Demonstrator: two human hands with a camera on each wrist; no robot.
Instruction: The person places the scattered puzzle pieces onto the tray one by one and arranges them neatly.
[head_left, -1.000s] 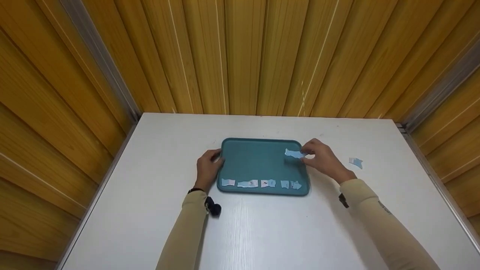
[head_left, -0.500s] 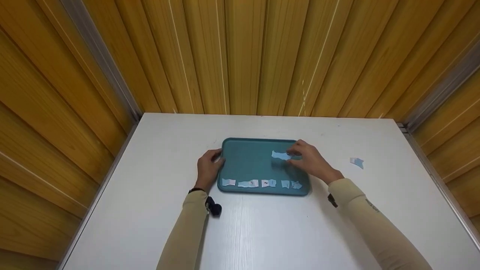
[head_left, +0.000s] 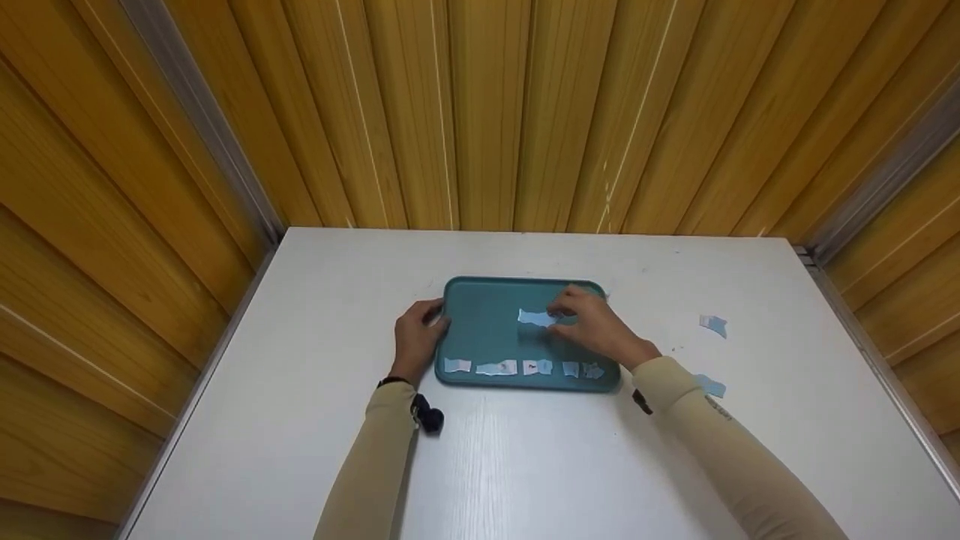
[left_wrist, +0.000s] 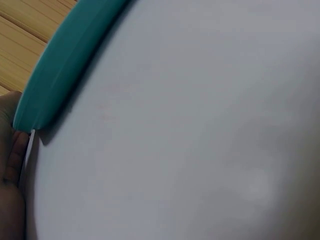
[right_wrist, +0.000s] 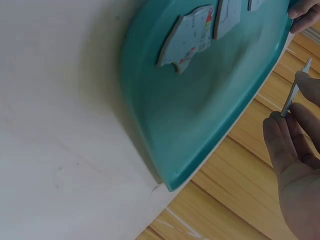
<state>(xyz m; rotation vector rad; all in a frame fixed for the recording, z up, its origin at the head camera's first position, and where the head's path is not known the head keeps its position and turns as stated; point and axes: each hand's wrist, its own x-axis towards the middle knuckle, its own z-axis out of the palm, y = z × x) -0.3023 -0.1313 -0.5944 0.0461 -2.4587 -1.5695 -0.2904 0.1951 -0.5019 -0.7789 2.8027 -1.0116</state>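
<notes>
A flat light blue puzzle piece (head_left: 535, 318) with wavy edges is pinched between the thumb and fingers of my right hand (head_left: 596, 324), above the middle right of a teal tray (head_left: 480, 315). The right wrist view shows this held piece (right_wrist: 296, 87) edge-on and thin. At the tray's left side, my left hand (head_left: 415, 337) grips the rim, thumb at the edge. Several printed puzzle pieces (head_left: 496, 367) lie in a row along the tray's near side. One of them, a jagged piece (right_wrist: 187, 37), shows closer in the right wrist view.
Two more pieces lie on the white table (head_left: 540, 465) to the right: a pink and blue piece (head_left: 714, 325) and a blue piece (head_left: 710, 385) partly hidden by the right sleeve. Yellow wood-look panels (head_left: 487, 112) stand behind the table and at both sides.
My right hand has carried the held piece leftward across the tray, from near its right edge. The sleeve's shift uncovers a blue piece on the table. My left hand stays at the rim.
</notes>
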